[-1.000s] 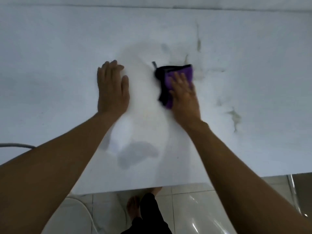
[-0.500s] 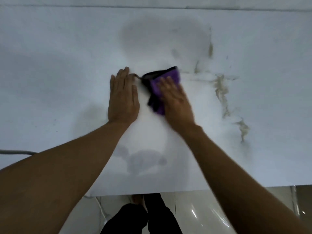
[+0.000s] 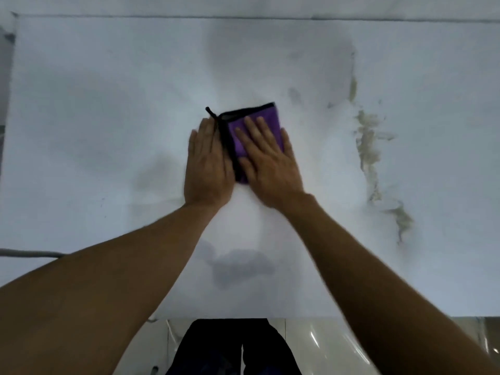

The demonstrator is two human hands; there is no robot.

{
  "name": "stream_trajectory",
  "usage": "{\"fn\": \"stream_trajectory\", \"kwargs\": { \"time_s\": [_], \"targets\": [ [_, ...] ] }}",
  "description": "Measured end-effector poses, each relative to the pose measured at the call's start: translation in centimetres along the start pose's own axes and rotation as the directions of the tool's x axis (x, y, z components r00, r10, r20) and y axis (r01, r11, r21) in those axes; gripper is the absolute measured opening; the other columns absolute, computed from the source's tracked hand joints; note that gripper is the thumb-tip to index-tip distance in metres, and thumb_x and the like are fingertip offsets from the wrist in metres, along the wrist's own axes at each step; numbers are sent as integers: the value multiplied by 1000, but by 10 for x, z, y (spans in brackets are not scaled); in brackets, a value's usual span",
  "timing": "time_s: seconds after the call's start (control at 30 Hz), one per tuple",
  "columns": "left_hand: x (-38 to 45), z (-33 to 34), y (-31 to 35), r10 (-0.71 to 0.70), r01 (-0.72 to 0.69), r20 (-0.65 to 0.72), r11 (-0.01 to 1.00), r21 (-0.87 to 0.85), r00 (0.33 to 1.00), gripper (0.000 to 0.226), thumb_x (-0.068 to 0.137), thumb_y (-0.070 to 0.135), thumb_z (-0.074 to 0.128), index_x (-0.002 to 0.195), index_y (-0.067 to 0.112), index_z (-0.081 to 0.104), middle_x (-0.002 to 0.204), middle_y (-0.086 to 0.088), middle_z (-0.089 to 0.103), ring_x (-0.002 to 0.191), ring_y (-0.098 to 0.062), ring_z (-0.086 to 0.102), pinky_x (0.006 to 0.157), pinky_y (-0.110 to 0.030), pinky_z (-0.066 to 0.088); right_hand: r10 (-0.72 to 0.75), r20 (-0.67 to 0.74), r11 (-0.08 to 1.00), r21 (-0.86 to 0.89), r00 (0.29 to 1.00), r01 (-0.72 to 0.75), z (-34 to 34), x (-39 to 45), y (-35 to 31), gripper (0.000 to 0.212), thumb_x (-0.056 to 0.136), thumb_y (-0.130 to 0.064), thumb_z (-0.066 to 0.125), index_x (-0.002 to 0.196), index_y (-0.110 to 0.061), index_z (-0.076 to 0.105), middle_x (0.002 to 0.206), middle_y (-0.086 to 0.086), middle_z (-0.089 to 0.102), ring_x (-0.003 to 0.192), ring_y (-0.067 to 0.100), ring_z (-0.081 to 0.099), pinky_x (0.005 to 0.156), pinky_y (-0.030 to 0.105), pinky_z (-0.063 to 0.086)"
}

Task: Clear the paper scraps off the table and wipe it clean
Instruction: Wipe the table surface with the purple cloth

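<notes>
Cloth [image 3: 253, 123]: purple, black-edged, folded, with a short black loop sticking out at its far left corner; lies flat on the table [image 3: 108, 131], under the right hand and just right of the left hand. Right hand [image 3: 266, 161]: palm down on the cloth, fingers straight and slightly spread, pressing it to the surface; nothing curled round it; the far edge and left strip of the cloth show past the fingers. Left hand [image 3: 208, 163]: flat on the table, fingers straight and together, thumb side touching the cloth's black left edge, holding nothing. The two hands lie side by side, almost touching, the cloth between and beneath them. Table: white, marble-like; a line of yellowish-grey smears [image 3: 369, 147] runs well to the right of the right hand, from beyond its fingertips back toward the near edge. A dim grey patch [image 3: 157, 174] lies left of the left hand; a darker grey patch [image 3: 240, 266] sits on the surface between the forearms, nearer the person. Paper scraps: none to be made out. Containers: none in view. Grey cable [image 3: 27, 253]: at the left border, by the left forearm. Below the near table edge: dark trousers [image 3: 232, 347] and glossy floor tiles [image 3: 324, 342].
</notes>
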State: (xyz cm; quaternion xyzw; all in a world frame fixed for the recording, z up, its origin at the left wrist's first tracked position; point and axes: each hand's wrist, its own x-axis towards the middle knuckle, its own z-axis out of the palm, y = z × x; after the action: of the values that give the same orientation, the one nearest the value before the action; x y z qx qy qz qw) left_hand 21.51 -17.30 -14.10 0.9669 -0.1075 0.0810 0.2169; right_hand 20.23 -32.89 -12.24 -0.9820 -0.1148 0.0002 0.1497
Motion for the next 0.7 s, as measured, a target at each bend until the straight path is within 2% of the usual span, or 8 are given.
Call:
{"fn": "stream_trajectory", "kwargs": {
  "time_s": [0.1, 0.17, 0.27, 0.33, 0.4, 0.47, 0.53, 0.7],
  "targets": [
    [1, 0, 0, 22, -24, 36, 997, 67, 999, 52, 106, 19, 28, 155, 0, 27, 164, -16, 24, 153, -27, 18, 125, -46, 13, 156, -85, 988, 20, 984, -155, -12, 26, 67, 55, 101, -34, 31, 151, -12, 37, 158, 10, 34, 149, 28, 25, 121, 42, 7],
    [2, -1, 3, 8, -16, 78, 994, 104, 997, 54, 106, 22, 24, 157, 2, 23, 166, -15, 18, 155, -26, 12, 125, -47, 13, 305, -60, 952, 49, 950, -302, -33, 32, 104, 54, 102, -28, 28, 151, -6, 35, 159, 12, 31, 150, 28, 21, 122, 44, 5],
    [3, -2, 2, -8, -6, 115, 992, 126, 993, 56, 106, 24, 21, 158, 4, 19, 167, -13, 15, 155, -25, 9, 125, -47, 12, 475, -77, 880, 32, 876, -474, -55, 20, 104, 46, 103, -16, 39, 145, 2, 41, 153, 19, 40, 146, 32, 30, 123, 48, 11],
    [4, -3, 4, -19, 2, 116, 991, 137, 993, 56, 106, 24, 22, 158, 4, 19, 167, -13, 15, 155, -25, 9, 125, -46, 12, 398, -207, 917, 49, 894, -396, -57, 10, 65, 41, 96, -13, 52, 133, 4, 53, 134, 25, 57, 127, 37, 48, 115, 56, 30],
    [5, -3, 4, -17, -2, 124, 989, 146, 992, 55, 106, 23, 27, 158, 3, 20, 166, -14, 16, 155, -25, 11, 125, -46, 12, 218, -166, 972, 122, 962, -199, -40, -3, 22, 49, 93, -15, 58, 139, -3, 49, 139, 21, 54, 128, 36, 47, 110, 56, 38],
    [6, -3, 3, -14, -6, 128, 988, 154, 992, 56, 106, 25, 32, 157, 2, 23, 165, -16, 20, 154, -27, 14, 125, -47, 13, 14, 24, 996, 88, 1000, -16, -20, -16, -4, 58, 101, -31, 45, 155, -15, 28, 162, 9, 25, 151, 25, 19, 122, 48, 19],
    [3, -3, 3, -9, -13, 144, 988, 153, 990, 57, 106, 26, 28, 157, 2, 22, 165, -16, 20, 154, -27, 14, 125, -48, 14, -84, 67, 996, 13, 994, 83, -12, -15, 11, 57, 105, -38, 33, 158, -21, 18, 165, 1, 11, 153, 17, 4, 125, 43, 7],
    [3, -4, 4, -14, -4, 126, 990, 142, 992, 55, 107, 24, 22, 158, 4, 20, 167, -13, 14, 155, -24, 9, 124, -48, 15, 269, -41, 960, 94, 962, -264, -41, 9, 99, 54, 100, -23, 38, 152, -11, 33, 161, 11, 27, 150, 28, 21, 120, 52, 19]
  ]
}}
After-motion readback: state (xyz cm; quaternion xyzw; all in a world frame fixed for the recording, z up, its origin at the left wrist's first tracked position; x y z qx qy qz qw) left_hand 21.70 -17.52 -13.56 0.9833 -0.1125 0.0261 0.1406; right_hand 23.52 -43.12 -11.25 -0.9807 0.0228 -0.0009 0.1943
